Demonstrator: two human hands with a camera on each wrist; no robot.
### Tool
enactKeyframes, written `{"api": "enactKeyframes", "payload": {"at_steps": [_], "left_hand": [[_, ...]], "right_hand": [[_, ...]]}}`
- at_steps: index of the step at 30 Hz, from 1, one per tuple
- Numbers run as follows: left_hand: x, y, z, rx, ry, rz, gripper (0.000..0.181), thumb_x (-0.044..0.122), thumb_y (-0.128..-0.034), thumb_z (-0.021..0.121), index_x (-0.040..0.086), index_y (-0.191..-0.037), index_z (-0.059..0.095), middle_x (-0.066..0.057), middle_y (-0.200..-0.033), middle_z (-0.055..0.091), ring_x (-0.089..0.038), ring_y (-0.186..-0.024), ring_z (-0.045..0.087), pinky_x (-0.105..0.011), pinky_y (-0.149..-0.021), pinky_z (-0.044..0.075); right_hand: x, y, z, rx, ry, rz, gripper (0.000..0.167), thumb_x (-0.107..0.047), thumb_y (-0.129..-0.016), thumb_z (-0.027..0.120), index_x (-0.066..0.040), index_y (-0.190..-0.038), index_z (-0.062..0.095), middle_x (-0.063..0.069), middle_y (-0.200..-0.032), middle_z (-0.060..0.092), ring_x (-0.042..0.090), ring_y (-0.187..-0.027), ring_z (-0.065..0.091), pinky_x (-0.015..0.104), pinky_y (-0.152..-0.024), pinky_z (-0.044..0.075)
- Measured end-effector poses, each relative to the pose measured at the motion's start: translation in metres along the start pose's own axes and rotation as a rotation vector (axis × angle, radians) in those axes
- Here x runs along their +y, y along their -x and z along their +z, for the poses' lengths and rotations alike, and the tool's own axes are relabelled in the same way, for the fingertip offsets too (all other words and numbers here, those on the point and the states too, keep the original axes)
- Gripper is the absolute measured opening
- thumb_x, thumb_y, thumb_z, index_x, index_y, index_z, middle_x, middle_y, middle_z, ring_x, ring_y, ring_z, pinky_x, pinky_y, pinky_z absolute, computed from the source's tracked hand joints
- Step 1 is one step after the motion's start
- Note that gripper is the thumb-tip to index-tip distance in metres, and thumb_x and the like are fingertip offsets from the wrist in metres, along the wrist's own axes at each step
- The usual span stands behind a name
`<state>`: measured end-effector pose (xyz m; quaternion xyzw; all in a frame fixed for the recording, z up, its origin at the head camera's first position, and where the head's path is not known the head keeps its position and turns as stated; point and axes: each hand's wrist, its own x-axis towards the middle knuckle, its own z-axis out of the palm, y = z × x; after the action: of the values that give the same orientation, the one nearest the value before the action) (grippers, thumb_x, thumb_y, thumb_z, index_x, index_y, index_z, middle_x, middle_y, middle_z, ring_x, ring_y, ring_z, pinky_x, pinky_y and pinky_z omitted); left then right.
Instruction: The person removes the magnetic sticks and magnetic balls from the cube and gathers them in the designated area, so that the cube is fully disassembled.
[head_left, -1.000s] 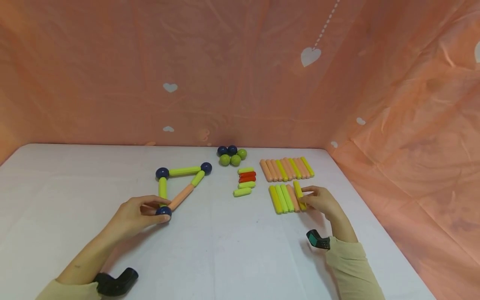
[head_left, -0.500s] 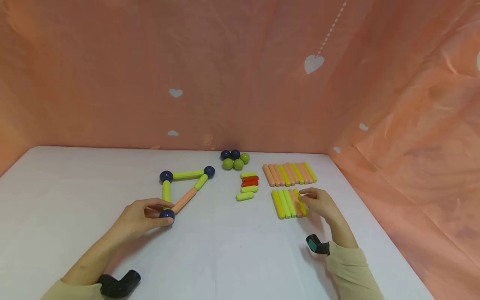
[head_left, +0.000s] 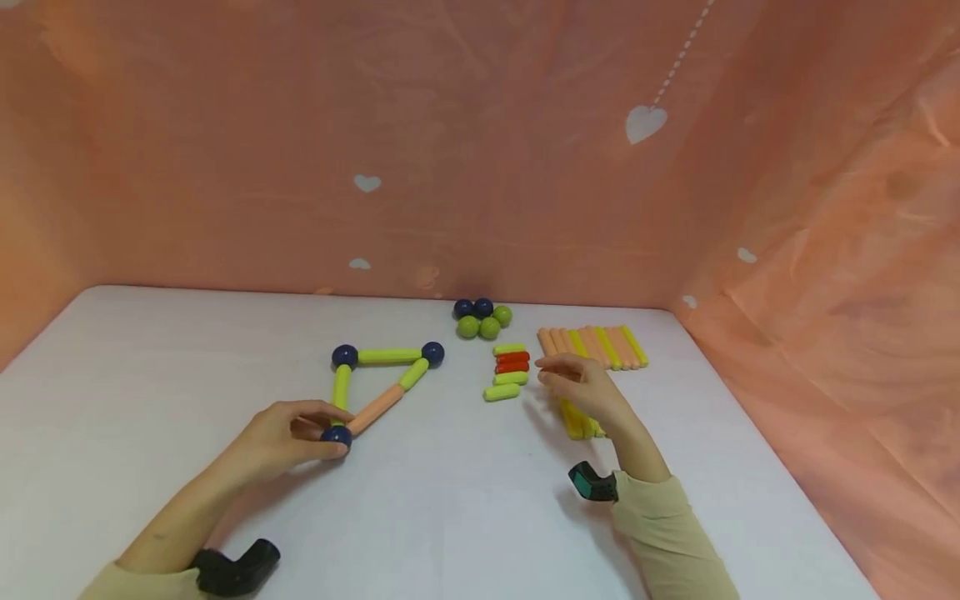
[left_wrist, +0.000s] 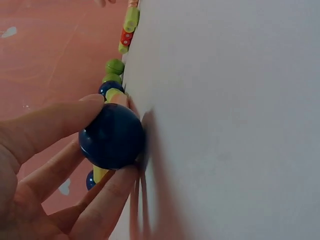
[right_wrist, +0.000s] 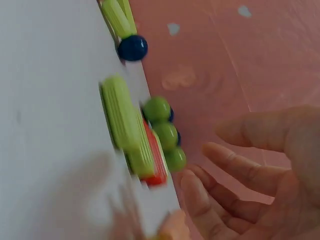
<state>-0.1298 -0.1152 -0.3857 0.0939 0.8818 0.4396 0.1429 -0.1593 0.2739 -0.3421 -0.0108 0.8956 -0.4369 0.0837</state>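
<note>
My left hand point(head_left: 288, 442) pinches a dark blue ball point(left_wrist: 112, 137) between thumb and fingers at the near corner of a flat frame. From that ball run a yellow-green rod point(head_left: 341, 390) and a peach rod point(head_left: 377, 408). A short green rod point(head_left: 414, 374) continues the peach one to a second blue ball point(head_left: 432, 354). A top rod point(head_left: 390, 357) joins it to a third blue ball point(head_left: 345, 357). My right hand point(head_left: 588, 390) hovers beside the short rods, fingers loosely bent, with nothing seen between them in the right wrist view. It partly hides the nearer row of rods point(head_left: 577, 422).
Short light-green rods point(head_left: 502, 392) and red rods point(head_left: 513, 357) lie stacked mid-table. Behind them sit green balls point(head_left: 468, 327) and blue balls point(head_left: 483, 308). A row of peach and yellow rods point(head_left: 622, 346) lies at the back right. An orange cloth point(head_left: 450, 167) hangs behind the table.
My right hand set the yellow rod it held down against the near row, released it, and moved left toward the short rods. The left hand keeps its hold on the blue ball.
</note>
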Motion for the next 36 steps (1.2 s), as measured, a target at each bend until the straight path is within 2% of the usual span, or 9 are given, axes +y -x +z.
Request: {"api": "enactKeyframes", "payload": {"at_steps": [6, 11, 14, 18, 21, 29, 36], "left_hand": [[0.006, 0.005, 0.001, -0.024, -0.026, -0.004, 0.043, 0.031, -0.0776, 0.079, 0.012, -0.115, 0.068, -0.011, -0.11, 0.065, -0.027, -0.1, 0.061, -0.041, -0.075, 0.051], [0.011, 0.006, -0.004, -0.052, -0.071, 0.058, 0.037, 0.03, -0.0887, 0.068, 0.011, -0.12, 0.065, -0.021, -0.121, 0.062, -0.035, -0.103, 0.063, -0.046, -0.077, 0.053], [0.013, -0.001, -0.013, 0.002, -0.126, 0.107, 0.038, 0.021, -0.0948, 0.058, 0.004, -0.128, 0.057, -0.03, -0.126, 0.056, -0.044, -0.106, 0.061, -0.053, -0.082, 0.051], [0.01, -0.02, -0.019, 0.125, -0.181, 0.158, 0.041, 0.008, -0.0948, 0.052, -0.002, -0.134, 0.048, -0.036, -0.133, 0.046, -0.053, -0.116, 0.05, -0.063, -0.092, 0.043], [0.009, -0.032, -0.017, 0.142, -0.156, 0.191, 0.042, 0.004, -0.094, 0.05, -0.003, -0.135, 0.047, -0.035, -0.136, 0.041, -0.053, -0.124, 0.042, -0.065, -0.099, 0.036], [0.011, -0.045, -0.016, 0.097, -0.048, 0.159, 0.036, 0.001, -0.0952, 0.047, 0.0, -0.131, 0.055, -0.032, -0.14, 0.04, -0.051, -0.13, 0.036, -0.061, -0.103, 0.035], [0.008, -0.048, -0.014, 0.08, -0.1, 0.132, 0.035, -0.005, -0.0907, 0.048, -0.002, -0.124, 0.061, -0.032, -0.13, 0.049, -0.05, -0.121, 0.047, -0.059, -0.094, 0.044]], "right_hand": [[-0.01, -0.003, 0.025, -0.079, -0.076, -0.096, 0.034, -0.015, -0.095, 0.057, 0.004, -0.122, 0.06, 0.02, -0.117, 0.062, 0.031, -0.095, 0.062, 0.038, -0.082, 0.054], [-0.02, -0.006, 0.048, -0.14, -0.09, -0.139, 0.032, -0.012, -0.093, 0.06, 0.005, -0.12, 0.06, 0.02, -0.111, 0.065, 0.03, -0.086, 0.066, 0.037, -0.077, 0.056], [-0.027, -0.007, 0.06, -0.182, -0.056, -0.173, 0.03, -0.013, -0.092, 0.061, 0.003, -0.118, 0.062, 0.018, -0.109, 0.066, 0.027, -0.086, 0.066, 0.033, -0.076, 0.056], [-0.034, -0.007, 0.075, -0.246, -0.026, -0.224, 0.029, -0.015, -0.093, 0.061, 0.002, -0.117, 0.063, 0.016, -0.11, 0.065, 0.021, -0.088, 0.065, 0.026, -0.078, 0.054], [-0.038, -0.006, 0.086, -0.296, -0.067, -0.237, 0.03, -0.016, -0.093, 0.06, 0.002, -0.118, 0.063, 0.017, -0.111, 0.065, 0.021, -0.09, 0.065, 0.023, -0.077, 0.052], [-0.051, -0.003, 0.117, -0.41, -0.173, -0.259, 0.035, -0.012, -0.092, 0.062, -0.001, -0.124, 0.059, 0.016, -0.103, 0.068, 0.022, -0.083, 0.066, 0.026, -0.069, 0.052], [-0.064, 0.002, 0.146, -0.46, -0.219, -0.256, 0.046, -0.007, -0.088, 0.067, -0.003, -0.132, 0.054, 0.018, -0.103, 0.068, 0.007, -0.074, 0.062, 0.02, -0.064, 0.052]]}}
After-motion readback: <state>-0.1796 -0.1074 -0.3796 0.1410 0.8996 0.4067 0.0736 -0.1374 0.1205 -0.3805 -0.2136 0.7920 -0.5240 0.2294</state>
